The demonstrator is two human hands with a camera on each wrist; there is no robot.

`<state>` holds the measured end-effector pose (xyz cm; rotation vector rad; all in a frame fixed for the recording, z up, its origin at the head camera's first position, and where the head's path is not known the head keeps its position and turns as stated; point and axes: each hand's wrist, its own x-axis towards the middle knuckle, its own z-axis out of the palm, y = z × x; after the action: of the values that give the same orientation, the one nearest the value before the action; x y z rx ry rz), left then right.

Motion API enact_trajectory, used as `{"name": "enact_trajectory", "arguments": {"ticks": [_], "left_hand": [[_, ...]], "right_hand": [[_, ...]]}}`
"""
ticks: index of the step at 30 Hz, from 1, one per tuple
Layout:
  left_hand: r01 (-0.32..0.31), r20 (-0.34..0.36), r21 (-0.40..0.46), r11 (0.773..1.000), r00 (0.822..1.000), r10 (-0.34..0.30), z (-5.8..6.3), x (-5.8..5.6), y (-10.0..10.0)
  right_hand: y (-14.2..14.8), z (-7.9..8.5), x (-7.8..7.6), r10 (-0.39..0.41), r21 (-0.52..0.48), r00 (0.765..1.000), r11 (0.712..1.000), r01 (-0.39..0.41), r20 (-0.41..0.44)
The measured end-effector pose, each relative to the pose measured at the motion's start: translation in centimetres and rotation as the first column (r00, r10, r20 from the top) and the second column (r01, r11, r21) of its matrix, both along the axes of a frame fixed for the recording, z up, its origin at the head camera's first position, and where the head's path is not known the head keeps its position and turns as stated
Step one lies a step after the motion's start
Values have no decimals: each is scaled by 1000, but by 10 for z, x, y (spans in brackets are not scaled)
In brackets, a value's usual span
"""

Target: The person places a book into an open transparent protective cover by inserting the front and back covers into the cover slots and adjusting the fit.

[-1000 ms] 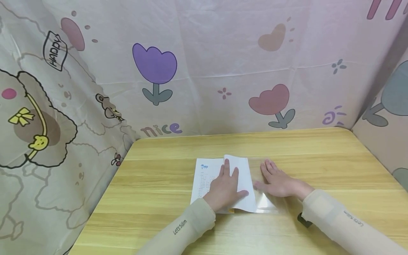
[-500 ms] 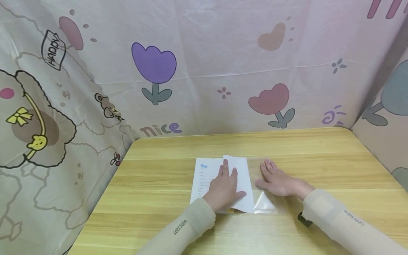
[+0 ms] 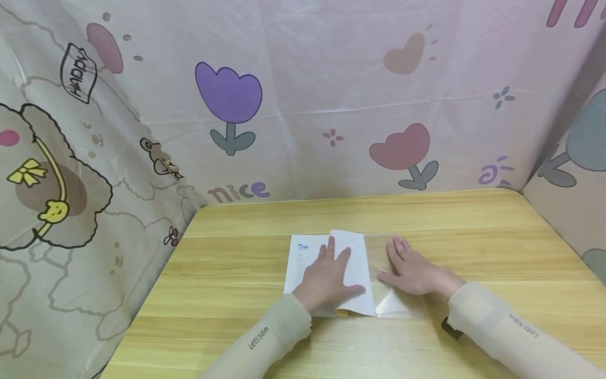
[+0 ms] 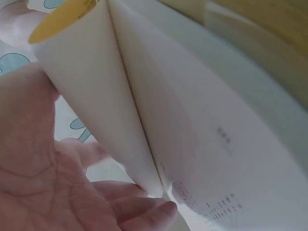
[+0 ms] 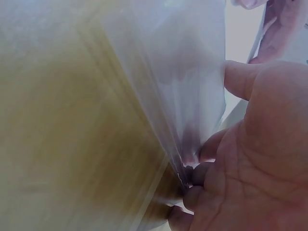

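Note:
A thin booklet lies on the table with a printed white page (image 3: 297,266) on its left and a blank white leaf (image 3: 358,271) curving up on its right. My left hand (image 3: 324,279) rests across the two with fingers spread, thumb over the leaf. An orange underside (image 4: 65,21) shows inside the curled leaf in the left wrist view. To the right of the leaf extends a clear plastic sheet (image 3: 393,306). My right hand (image 3: 412,271) lies on that sheet, fingers extended. In the right wrist view the plastic (image 5: 178,72) runs beneath the fingers.
The wooden table (image 3: 227,263) reaches well past the booklet on both sides. A printed cloth (image 3: 307,95) hangs behind the table and along its left and right sides. A dark object (image 3: 452,328) sits at the right wrist.
My left hand has shifted slightly left and its fingers have spread a little. The white leaf's right edge has moved slightly left, baring more plastic. My right hand is nearly still.

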<state>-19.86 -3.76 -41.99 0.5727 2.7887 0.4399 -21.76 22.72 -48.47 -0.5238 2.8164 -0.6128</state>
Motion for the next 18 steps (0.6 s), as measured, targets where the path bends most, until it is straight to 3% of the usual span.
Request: {"name": "enact_trajectory", "arguments": {"ticks": [9, 18], "left_hand": [[29, -69, -102, 994, 997, -36, -4, 0, 6], [22, -100, -114, 993, 994, -33, -4, 2, 15]], "right_hand": [[-1, -1, 1, -6, 25, 1000, 1000, 6, -13], [-1, -3, 1, -12, 33, 1000, 999, 13, -18]]}}
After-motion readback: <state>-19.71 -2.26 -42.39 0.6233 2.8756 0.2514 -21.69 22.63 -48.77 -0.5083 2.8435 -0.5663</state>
